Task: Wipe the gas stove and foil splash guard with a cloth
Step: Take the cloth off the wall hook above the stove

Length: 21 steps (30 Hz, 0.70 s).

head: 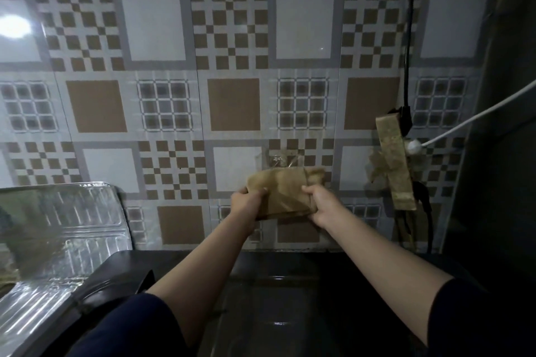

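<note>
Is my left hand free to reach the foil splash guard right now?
Probably not yet. The left hand and right hand both grip the brown cloth up by the tiled wall. The path to the foil splash guard, lower left, looks unobstructed.

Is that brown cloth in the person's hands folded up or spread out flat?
Folded. The cloth is a thick bundle with layered creases, gripped at its ends by the left hand and right hand.
</note>
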Each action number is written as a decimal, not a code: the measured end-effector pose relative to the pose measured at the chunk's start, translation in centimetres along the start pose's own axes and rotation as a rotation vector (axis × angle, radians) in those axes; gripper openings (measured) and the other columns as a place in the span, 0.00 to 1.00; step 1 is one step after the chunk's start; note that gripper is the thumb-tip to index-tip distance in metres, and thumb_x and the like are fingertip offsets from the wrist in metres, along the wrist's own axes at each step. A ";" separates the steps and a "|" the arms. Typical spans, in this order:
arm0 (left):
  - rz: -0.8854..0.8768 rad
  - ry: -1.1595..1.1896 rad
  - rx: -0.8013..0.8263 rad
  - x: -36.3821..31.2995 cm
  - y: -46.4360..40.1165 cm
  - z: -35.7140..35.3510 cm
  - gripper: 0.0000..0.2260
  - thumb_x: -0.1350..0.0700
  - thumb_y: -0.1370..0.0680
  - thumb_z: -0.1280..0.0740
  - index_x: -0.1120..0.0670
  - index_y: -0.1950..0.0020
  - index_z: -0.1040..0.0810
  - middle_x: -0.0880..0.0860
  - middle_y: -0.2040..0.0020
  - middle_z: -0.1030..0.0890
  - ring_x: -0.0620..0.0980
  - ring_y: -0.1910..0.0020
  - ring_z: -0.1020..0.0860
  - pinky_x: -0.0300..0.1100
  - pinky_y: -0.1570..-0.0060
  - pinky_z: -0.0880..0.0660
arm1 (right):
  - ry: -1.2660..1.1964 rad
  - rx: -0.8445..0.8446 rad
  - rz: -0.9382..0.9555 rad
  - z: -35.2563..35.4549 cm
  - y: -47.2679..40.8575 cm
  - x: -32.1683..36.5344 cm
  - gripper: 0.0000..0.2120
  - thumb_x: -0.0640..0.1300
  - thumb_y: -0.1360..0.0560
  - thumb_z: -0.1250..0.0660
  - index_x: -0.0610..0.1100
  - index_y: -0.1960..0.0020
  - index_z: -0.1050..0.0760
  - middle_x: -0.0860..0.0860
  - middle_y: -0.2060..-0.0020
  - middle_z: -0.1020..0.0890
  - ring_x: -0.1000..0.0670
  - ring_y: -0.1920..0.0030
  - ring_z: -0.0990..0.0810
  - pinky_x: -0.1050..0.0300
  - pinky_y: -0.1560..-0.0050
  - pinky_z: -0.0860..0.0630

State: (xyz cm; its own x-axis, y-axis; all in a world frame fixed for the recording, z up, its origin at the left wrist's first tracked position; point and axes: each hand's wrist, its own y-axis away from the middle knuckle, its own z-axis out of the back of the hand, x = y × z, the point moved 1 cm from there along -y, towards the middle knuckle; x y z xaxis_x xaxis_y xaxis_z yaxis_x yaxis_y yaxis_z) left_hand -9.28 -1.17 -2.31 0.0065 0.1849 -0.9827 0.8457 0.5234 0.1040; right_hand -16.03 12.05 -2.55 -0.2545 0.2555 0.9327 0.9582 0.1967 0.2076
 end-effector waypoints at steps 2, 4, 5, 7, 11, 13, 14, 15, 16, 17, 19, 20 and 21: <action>-0.061 -0.015 0.021 -1.1 0.8 0.3 0.14 0.59 0.22 0.33 0.54 0.38 0.30 0.57 0.45 0.26 0.56 0.50 0.25 0.55 0.46 0.22 | -0.054 0.026 0.082 -0.2 1.6 1.6 0.15 0.36 0.22 0.40 0.41 0.36 0.29 0.40 0.43 0.20 0.40 0.44 0.21 0.50 0.55 0.21; -0.110 -0.040 0.052 -2.2 1.6 0.7 0.14 0.59 0.22 0.33 0.54 0.38 0.31 0.56 0.45 0.26 0.53 0.53 0.24 0.51 0.50 0.21 | -0.103 0.053 0.129 -0.3 2.7 2.9 0.15 0.35 0.21 0.41 0.41 0.35 0.31 0.41 0.43 0.22 0.40 0.41 0.22 0.48 0.51 0.21; -0.126 -0.069 0.070 -2.8 2.1 0.9 0.17 0.59 0.23 0.33 0.55 0.36 0.32 0.56 0.45 0.26 0.53 0.52 0.24 0.49 0.52 0.21 | -0.117 0.073 0.148 -0.4 3.2 3.6 0.15 0.35 0.21 0.41 0.42 0.35 0.31 0.41 0.43 0.22 0.41 0.41 0.23 0.47 0.48 0.22; -0.119 -0.184 0.101 -3.9 3.1 1.4 0.22 0.58 0.24 0.32 0.57 0.32 0.34 0.56 0.43 0.25 0.53 0.49 0.23 0.46 0.54 0.22 | -0.075 0.092 0.181 -0.7 4.4 4.9 0.17 0.36 0.21 0.40 0.44 0.34 0.32 0.43 0.42 0.23 0.41 0.41 0.23 0.44 0.43 0.25; -0.092 -0.466 0.105 -5.8 6.6 2.1 0.30 0.51 0.30 0.26 0.59 0.33 0.34 0.57 0.40 0.24 0.55 0.42 0.24 0.50 0.52 0.27 | 0.167 0.080 0.319 -1.3 7.3 6.8 0.16 0.40 0.22 0.38 0.48 0.36 0.30 0.45 0.42 0.22 0.43 0.43 0.23 0.47 0.44 0.24; -0.112 -0.542 0.157 -6.8 8.3 2.5 0.31 0.47 0.33 0.26 0.57 0.34 0.29 0.55 0.40 0.23 0.54 0.42 0.24 0.51 0.50 0.27 | 0.304 0.082 0.389 -1.5 9.1 7.5 0.16 0.42 0.24 0.36 0.48 0.36 0.30 0.45 0.42 0.22 0.44 0.44 0.23 0.46 0.41 0.24; -0.131 -0.549 0.190 -7.3 9.4 2.6 0.29 0.46 0.32 0.26 0.57 0.35 0.28 0.55 0.40 0.22 0.53 0.43 0.24 0.49 0.51 0.28 | 0.365 0.099 0.413 -1.5 10.1 7.8 0.17 0.43 0.24 0.36 0.49 0.35 0.30 0.46 0.42 0.22 0.45 0.44 0.23 0.46 0.40 0.25; -0.152 -0.554 0.222 -7.8 10.3 2.8 0.26 0.47 0.29 0.28 0.57 0.36 0.26 0.55 0.41 0.22 0.52 0.45 0.24 0.46 0.53 0.28 | 0.418 0.125 0.431 -1.6 11.2 8.2 0.18 0.43 0.24 0.36 0.49 0.35 0.31 0.46 0.42 0.22 0.45 0.45 0.24 0.47 0.41 0.25; -0.172 -0.558 0.255 -8.2 11.5 3.0 0.22 0.49 0.27 0.29 0.58 0.37 0.25 0.55 0.43 0.22 0.51 0.47 0.23 0.43 0.56 0.27 | 0.457 0.156 0.445 -1.6 12.4 8.5 0.18 0.43 0.24 0.36 0.49 0.34 0.31 0.47 0.43 0.23 0.46 0.45 0.24 0.49 0.43 0.26; -0.190 -0.566 0.277 -8.5 12.2 3.2 0.19 0.51 0.26 0.30 0.59 0.39 0.24 0.55 0.45 0.22 0.50 0.50 0.23 0.41 0.59 0.27 | 0.484 0.184 0.460 -1.6 13.4 8.8 0.19 0.43 0.23 0.36 0.49 0.33 0.32 0.46 0.43 0.24 0.46 0.45 0.25 0.50 0.44 0.27; -0.232 -0.557 0.288 -9.0 14.1 3.7 0.12 0.55 0.25 0.30 0.60 0.45 0.23 0.54 0.50 0.21 0.49 0.53 0.23 0.39 0.61 0.26 | 0.525 0.199 0.491 -1.6 15.4 9.3 0.21 0.43 0.23 0.36 0.46 0.31 0.33 0.45 0.42 0.25 0.46 0.46 0.26 0.51 0.47 0.28; -0.250 -0.545 0.283 -9.2 15.2 4.0 0.09 0.56 0.25 0.30 0.59 0.48 0.23 0.55 0.50 0.21 0.50 0.53 0.22 0.41 0.58 0.23 | 0.528 0.197 0.501 -1.5 16.3 9.5 0.21 0.43 0.23 0.36 0.45 0.31 0.34 0.45 0.42 0.25 0.46 0.46 0.26 0.52 0.48 0.28; -0.260 -0.525 0.282 -9.3 16.1 4.3 0.09 0.56 0.25 0.30 0.59 0.48 0.23 0.56 0.49 0.21 0.52 0.51 0.21 0.44 0.55 0.21 | 0.530 0.183 0.507 -1.5 17.1 9.4 0.21 0.43 0.23 0.36 0.44 0.32 0.33 0.44 0.43 0.24 0.46 0.47 0.26 0.52 0.49 0.28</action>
State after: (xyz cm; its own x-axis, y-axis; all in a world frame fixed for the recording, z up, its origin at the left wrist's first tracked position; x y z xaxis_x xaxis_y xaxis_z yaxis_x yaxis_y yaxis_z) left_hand 6.58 1.99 7.85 -0.0178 -0.3871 -0.9219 0.9621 0.2443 -0.1212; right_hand -1.89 16.38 10.25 0.3530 -0.1241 0.9274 0.8925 0.3420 -0.2940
